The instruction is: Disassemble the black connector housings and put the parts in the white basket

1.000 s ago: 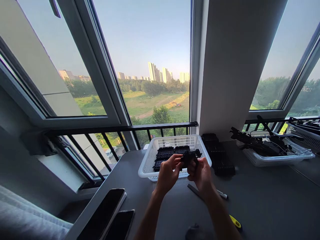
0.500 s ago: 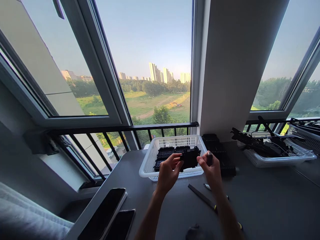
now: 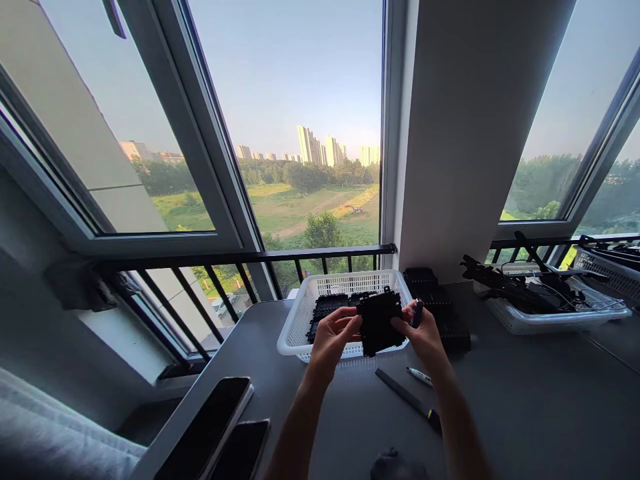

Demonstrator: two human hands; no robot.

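One black plastic part (image 3: 380, 323), broad face towards the wearer, long axis near upright, held over the near side of a white basket (image 3: 289, 348), between left hand (image 3: 330, 341), pinching its left edge, and right hand (image 3: 429, 339), gripping its right side plus a small dark tool (image 3: 417, 313).

2 dark-screened phones (image 3: 209, 421) lie side by side; a black railing (image 3: 320, 253) crosses the window (image 3: 310, 80), with towers (image 3: 311, 145) beyond.

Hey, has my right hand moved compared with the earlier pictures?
Yes, your right hand has moved rightward, from before the white plastic basket to its right front corner.
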